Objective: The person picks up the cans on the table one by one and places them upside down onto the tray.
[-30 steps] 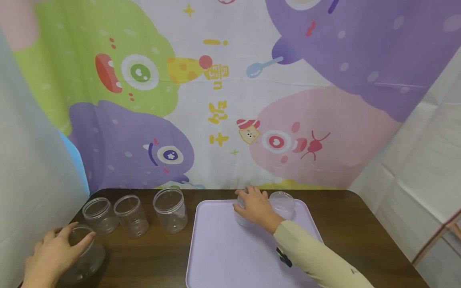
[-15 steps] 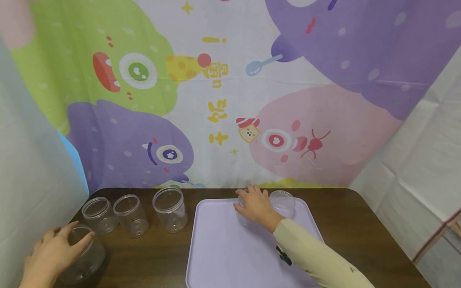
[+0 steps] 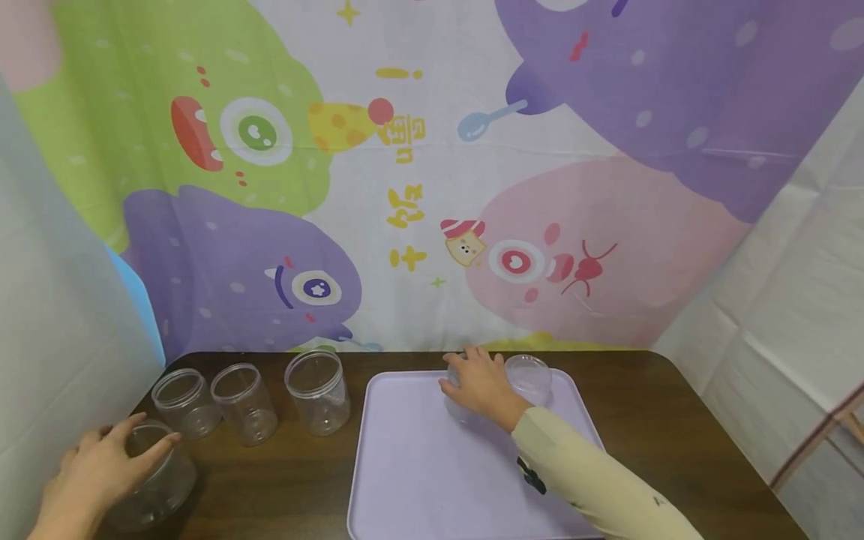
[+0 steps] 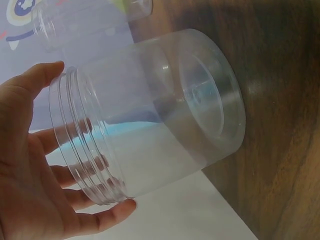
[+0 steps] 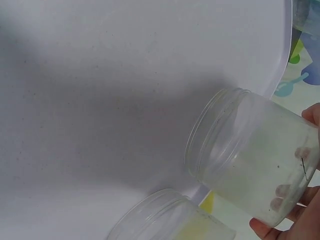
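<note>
Left grip [image 3: 94, 469] clamps upright jar [image 4: 165, 110], right grip [image 3: 482, 386] inverted jar [image 5: 255, 155]
Left of tray [image 3: 439, 465] and at its far edge; "干饭" lettering [image 3: 406, 214] behind

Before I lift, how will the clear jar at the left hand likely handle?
The clear jar is probably light: thin-looking walls, nothing visible inside. Its smooth sides might slip, though the ridged rim should help grip. The broad base suggests it won't tip easily.

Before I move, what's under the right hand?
A clear jar, mouth down over the purple tray; the right hand grips it. In the head view the hand hides much of the jar; whether it touches the tray is unclear.
</note>
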Demonstrator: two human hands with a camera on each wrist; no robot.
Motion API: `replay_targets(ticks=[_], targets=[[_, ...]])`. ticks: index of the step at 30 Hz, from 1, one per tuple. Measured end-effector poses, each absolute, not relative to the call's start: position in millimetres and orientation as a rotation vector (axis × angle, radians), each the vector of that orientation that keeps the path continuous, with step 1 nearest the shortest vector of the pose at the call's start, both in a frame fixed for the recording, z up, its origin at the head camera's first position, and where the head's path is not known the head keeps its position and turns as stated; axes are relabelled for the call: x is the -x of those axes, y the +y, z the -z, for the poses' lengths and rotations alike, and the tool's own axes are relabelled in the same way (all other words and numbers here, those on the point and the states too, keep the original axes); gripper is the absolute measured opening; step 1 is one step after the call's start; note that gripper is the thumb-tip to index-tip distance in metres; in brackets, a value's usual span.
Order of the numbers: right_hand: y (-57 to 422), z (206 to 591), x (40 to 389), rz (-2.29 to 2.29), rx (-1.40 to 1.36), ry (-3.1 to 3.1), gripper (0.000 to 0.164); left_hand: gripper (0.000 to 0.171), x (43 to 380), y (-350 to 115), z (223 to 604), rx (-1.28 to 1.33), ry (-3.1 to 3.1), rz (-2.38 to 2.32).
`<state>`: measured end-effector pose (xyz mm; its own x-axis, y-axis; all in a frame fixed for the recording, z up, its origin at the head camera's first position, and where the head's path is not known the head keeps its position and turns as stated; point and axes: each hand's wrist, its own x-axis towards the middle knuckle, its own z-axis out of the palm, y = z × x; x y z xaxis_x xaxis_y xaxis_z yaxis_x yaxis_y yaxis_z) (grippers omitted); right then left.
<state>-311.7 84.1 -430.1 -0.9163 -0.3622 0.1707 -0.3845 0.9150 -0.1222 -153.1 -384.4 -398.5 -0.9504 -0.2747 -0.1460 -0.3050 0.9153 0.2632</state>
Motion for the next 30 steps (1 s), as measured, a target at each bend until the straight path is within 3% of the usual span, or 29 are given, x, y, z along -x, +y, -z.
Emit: replay_targets(ticks=[18,30], targets=[[84,429,312,-0.210,-0.534,-2.980,0.065,0.090,154,-385,394,0.417,2.967,-0.440],[93,417,301,-0.379,-0.508,-2.899,0.054,0.080,144,-374,382,0.340,3.112,-0.425]])
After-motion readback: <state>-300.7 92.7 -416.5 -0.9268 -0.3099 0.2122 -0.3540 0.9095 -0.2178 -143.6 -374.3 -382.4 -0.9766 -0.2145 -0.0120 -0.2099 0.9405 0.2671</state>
